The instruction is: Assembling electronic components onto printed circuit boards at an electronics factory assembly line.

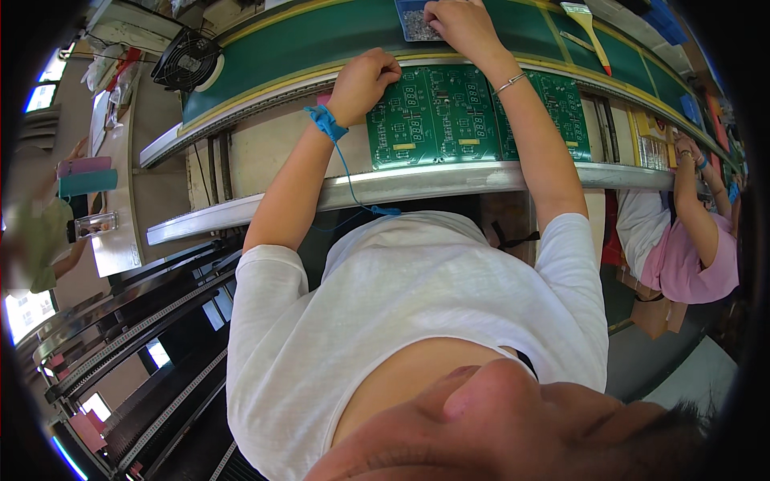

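My left hand (363, 86) is closed, fingers curled, at the upper left corner of a green printed circuit board (435, 120). Whatever its fingertips hold, if anything, is hidden. A blue wrist strap (325, 123) with a thin cord is round that wrist. Beyond the board, my right hand (467, 30) has its fingers bent together at a blue bin (400, 18) of small metallic parts; I cannot make out what they pinch. Next to my right forearm lies another green board (561, 112), partly covered by the arm. Both boards carry digit displays and small yellow components.
Metal rails (473, 175) run along both sides of the boards. Behind is a green belt (321, 48) with a paintbrush (592, 36) at the right. A black fan (188, 60) stands at the far left. A person in pink (691, 260) works at the right.
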`<act>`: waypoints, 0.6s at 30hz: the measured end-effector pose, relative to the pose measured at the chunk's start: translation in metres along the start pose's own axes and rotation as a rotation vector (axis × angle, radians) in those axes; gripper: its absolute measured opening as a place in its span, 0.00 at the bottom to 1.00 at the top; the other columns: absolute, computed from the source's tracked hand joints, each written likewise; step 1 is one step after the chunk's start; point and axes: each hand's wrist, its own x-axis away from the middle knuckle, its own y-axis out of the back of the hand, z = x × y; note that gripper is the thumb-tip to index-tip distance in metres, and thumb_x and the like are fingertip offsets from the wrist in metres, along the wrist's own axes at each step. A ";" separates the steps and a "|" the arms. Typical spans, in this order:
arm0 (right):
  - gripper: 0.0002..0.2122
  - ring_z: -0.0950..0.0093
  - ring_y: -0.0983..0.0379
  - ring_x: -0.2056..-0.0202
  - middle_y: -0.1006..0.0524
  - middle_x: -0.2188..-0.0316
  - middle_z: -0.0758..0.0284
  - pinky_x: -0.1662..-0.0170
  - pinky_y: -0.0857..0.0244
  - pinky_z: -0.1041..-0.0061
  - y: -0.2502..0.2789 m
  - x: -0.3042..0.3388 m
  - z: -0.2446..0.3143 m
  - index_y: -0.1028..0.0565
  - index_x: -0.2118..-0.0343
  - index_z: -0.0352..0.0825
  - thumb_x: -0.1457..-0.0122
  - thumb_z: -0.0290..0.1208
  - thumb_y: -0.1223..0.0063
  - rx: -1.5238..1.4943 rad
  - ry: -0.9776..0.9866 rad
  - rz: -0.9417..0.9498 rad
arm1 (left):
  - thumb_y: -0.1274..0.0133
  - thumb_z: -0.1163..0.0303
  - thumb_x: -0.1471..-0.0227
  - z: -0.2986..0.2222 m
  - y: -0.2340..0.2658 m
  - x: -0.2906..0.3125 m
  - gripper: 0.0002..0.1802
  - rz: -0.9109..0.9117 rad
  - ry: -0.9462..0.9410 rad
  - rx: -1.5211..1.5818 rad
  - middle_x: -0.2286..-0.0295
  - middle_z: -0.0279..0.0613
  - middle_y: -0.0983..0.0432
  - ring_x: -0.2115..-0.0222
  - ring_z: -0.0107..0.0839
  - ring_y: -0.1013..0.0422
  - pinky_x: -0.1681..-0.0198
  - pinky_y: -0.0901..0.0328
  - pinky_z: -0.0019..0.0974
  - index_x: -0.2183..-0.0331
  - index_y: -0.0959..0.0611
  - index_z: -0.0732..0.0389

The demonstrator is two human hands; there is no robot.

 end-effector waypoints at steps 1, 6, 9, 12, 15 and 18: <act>0.03 0.58 0.24 0.63 0.20 0.73 0.61 0.57 0.36 0.56 0.001 0.002 -0.001 0.21 0.73 0.39 0.46 0.31 0.42 -0.202 0.134 -0.202 | 0.40 0.74 0.50 0.001 0.000 0.000 0.06 0.018 -0.011 -0.014 0.68 0.48 0.22 0.65 0.48 0.24 0.61 0.32 0.45 0.67 0.15 0.64; 0.03 0.58 0.24 0.66 0.20 0.73 0.62 0.58 0.36 0.57 0.004 -0.004 0.000 0.23 0.72 0.39 0.45 0.31 0.43 0.032 -0.061 -0.005 | 0.41 0.74 0.49 0.000 -0.001 0.001 0.05 0.058 -0.026 -0.053 0.67 0.48 0.22 0.63 0.50 0.25 0.60 0.31 0.47 0.67 0.15 0.63; 0.03 0.58 0.23 0.68 0.20 0.73 0.61 0.60 0.33 0.59 0.017 0.004 -0.009 0.23 0.71 0.37 0.45 0.30 0.43 -0.005 -0.126 -0.023 | 0.41 0.74 0.49 -0.005 -0.004 -0.006 0.05 0.081 -0.067 -0.035 0.67 0.48 0.22 0.63 0.50 0.25 0.59 0.31 0.47 0.67 0.15 0.63; 0.04 0.59 0.22 0.69 0.20 0.73 0.60 0.64 0.30 0.63 0.029 0.000 -0.002 0.23 0.69 0.35 0.44 0.29 0.43 -0.170 -0.158 -0.041 | 0.41 0.74 0.49 0.000 -0.002 -0.001 0.05 0.077 -0.058 -0.076 0.67 0.47 0.22 0.63 0.50 0.25 0.59 0.31 0.47 0.67 0.15 0.63; 0.06 0.61 0.21 0.70 0.20 0.73 0.58 0.65 0.29 0.66 0.028 -0.012 0.009 0.21 0.66 0.33 0.42 0.29 0.43 -0.366 -0.160 -0.027 | 0.41 0.74 0.48 0.009 0.005 0.012 0.05 0.064 -0.003 -0.117 0.67 0.47 0.22 0.63 0.50 0.25 0.59 0.31 0.47 0.67 0.15 0.62; 0.07 0.65 0.20 0.70 0.18 0.71 0.57 0.64 0.28 0.68 0.062 0.005 0.002 0.20 0.65 0.31 0.41 0.29 0.44 -0.408 -0.231 -0.012 | 0.41 0.74 0.48 -0.002 -0.002 0.001 0.05 0.068 -0.049 -0.114 0.66 0.46 0.21 0.63 0.49 0.25 0.60 0.31 0.46 0.67 0.15 0.62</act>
